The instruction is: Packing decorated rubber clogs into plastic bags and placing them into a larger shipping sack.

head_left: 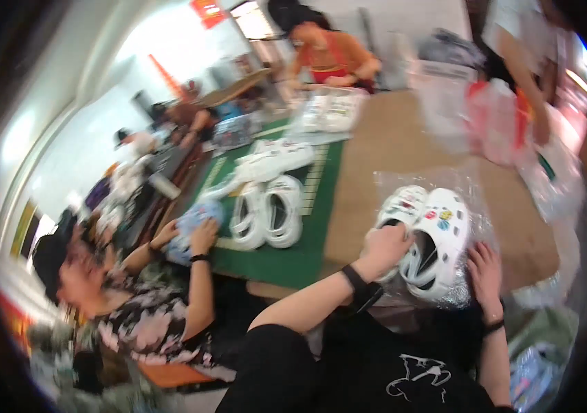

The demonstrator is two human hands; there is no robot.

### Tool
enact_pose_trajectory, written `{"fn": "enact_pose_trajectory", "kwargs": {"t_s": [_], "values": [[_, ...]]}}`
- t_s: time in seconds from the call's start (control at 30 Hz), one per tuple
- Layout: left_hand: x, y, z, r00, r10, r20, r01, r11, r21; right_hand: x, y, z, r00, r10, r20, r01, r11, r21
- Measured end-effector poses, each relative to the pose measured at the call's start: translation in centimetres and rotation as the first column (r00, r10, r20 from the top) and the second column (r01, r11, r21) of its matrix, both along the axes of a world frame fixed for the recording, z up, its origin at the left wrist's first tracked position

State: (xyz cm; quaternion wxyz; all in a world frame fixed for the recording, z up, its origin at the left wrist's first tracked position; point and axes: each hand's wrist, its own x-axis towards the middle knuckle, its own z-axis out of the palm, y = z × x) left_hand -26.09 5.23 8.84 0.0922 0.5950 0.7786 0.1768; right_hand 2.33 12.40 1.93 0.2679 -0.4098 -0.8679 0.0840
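Observation:
A pair of white clogs lies side by side on a clear plastic bag on the brown tabletop in front of me. The right white clog (439,237) carries small colourful charms and has a dark inside. My left hand (386,249) is closed at the opening of the left white clog (403,203), covering part of it; its fingertips are hidden. Beside the right clog, my right hand (486,272) lies with its fingers stretched out, at the edge of the clear plastic bag (475,196). No object shows in that hand.
More white clogs (281,213) stand on a green mat (300,265) to the left. A co-worker there handles a blue clog (197,220). Across the brown tabletop (369,151), another person works near bagged clogs (331,110). Plastic bags (496,117) and a standing person are at the far right.

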Motion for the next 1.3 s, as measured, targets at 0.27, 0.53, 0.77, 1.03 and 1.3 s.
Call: {"fn": "enact_pose_trajectory", "kwargs": {"t_s": [0.27,0.53,0.77,1.03,1.3], "values": [[-1.7,-5.6,1.6,0.997,-0.051,0.063,0.005,0.819,0.574,1.8,-1.9,7.9,0.984,-0.013,-0.178,0.039,0.989,0.141],[-0.6,-7.9,-4.3,0.1,-0.181,0.978,-0.302,0.931,0.203,-6.3,-7.1,8.7,0.989,0.139,-0.053,-0.146,0.976,-0.161],[2.3,-7.9,-3.2,0.199,-0.136,0.971,-0.332,0.923,0.197,-9.4,-6.3,10.4,0.977,-0.139,-0.161,0.042,0.869,-0.492],[-0.8,-8.1,-4.7,0.298,-0.121,0.947,-0.111,0.981,0.16,-11.3,-3.3,8.1,0.994,-0.079,0.078,0.099,0.952,-0.29],[-8.9,4.2,-5.8,0.95,-0.148,0.276,0.037,0.928,0.37,-8.2,-4.7,12.0,0.992,-0.118,0.05,0.127,0.952,-0.28]]}}
